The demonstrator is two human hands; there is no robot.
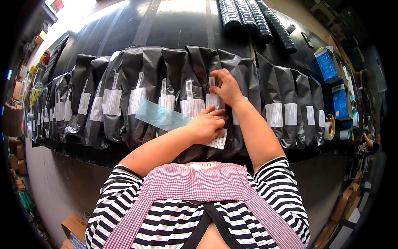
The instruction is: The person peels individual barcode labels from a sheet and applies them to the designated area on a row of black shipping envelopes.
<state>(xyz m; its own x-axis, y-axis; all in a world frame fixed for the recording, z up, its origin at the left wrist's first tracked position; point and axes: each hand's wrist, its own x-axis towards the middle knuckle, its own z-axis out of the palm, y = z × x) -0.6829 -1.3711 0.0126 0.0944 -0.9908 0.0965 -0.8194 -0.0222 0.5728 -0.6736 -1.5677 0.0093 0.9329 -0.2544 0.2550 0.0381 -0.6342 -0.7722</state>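
Black plastic mailer bags (195, 79) are laid overlapping across the dark worktop (174, 25) at mid-frame. A white label (214, 99) is pinched by the right hand (226, 87), while the left hand (205, 126) is pressed flat, fingers (215, 112) released, beside a pale blue strip (159, 116).

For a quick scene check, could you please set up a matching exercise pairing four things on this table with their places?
Things:
1. left hand
2. right hand
3. blue boxes
4. tape roll

Places:
A. at the table's right edge, near its front
B. pressing white labels on a bag near the body
C. stacked far right
D. on a label higher up the black bag

Pairs: 1-B, 2-D, 3-C, 4-A
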